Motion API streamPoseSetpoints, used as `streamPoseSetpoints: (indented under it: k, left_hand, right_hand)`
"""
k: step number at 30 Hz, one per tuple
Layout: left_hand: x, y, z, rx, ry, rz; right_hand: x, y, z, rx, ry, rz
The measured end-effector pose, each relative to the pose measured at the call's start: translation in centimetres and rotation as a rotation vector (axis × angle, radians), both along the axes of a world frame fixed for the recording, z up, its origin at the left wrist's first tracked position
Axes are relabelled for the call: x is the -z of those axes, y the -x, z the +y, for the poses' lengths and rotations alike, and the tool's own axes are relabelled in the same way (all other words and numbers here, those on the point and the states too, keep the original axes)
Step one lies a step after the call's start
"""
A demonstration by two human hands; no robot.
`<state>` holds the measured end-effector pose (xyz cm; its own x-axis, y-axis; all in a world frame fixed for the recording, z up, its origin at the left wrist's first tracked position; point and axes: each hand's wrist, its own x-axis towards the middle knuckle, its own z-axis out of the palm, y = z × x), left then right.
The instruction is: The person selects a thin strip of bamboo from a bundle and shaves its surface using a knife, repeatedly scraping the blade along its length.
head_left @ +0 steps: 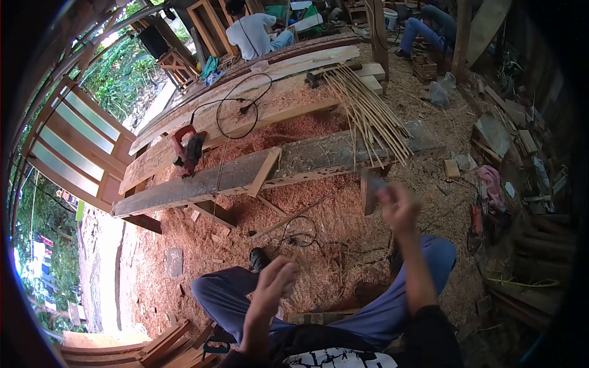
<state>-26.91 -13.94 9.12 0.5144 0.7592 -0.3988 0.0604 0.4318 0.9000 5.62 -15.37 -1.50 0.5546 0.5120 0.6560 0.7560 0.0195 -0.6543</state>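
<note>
My right hand point(399, 208) is raised past the near edge of the dark plank bench point(294, 161), fingers closed round a small tool point(373, 181) whose shape is blurred. Lower down, my left hand point(276, 283) hovers above my lap with its fingers curled together; whatever it might hold is too small to make out. A bundle of thin bamboo sticks point(371, 113) lies fanned across the planks, just beyond my right hand. On the bench's left part rests a red power tool point(189, 150) with a black cable.
A short wood piece point(265, 172) lies slanted on the bench. Wood shavings cover the ground. Two people sit at the back, one in a white shirt point(250, 35). Wooden posts point(377, 40) stand behind. Scrap wood and a pink cloth point(491, 184) lie at right.
</note>
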Motion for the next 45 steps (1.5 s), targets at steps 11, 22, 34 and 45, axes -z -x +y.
streamPoseSetpoints:
  k: [11,22,34,45]
  left_hand:
    - [2.1,0.0,0.6,-0.076,0.034,-0.220]
    - [2.9,-4.0,-0.7,-0.028,-0.111,-0.120]
    - [3.1,-3.8,-0.1,-0.093,0.096,-0.191]
    - [4.0,-3.8,-0.9,0.035,0.087,-0.193]
  right_hand:
    - [-0.5,9.5,-1.2,-0.487,-0.109,-0.083]
    - [-2.4,9.6,-0.5,-0.493,-0.135,-0.265]
    - [-1.4,7.3,-2.1,-0.487,-0.070,-0.061]
    - [-1.8,8.5,-1.6,-0.611,-0.051,-0.199]
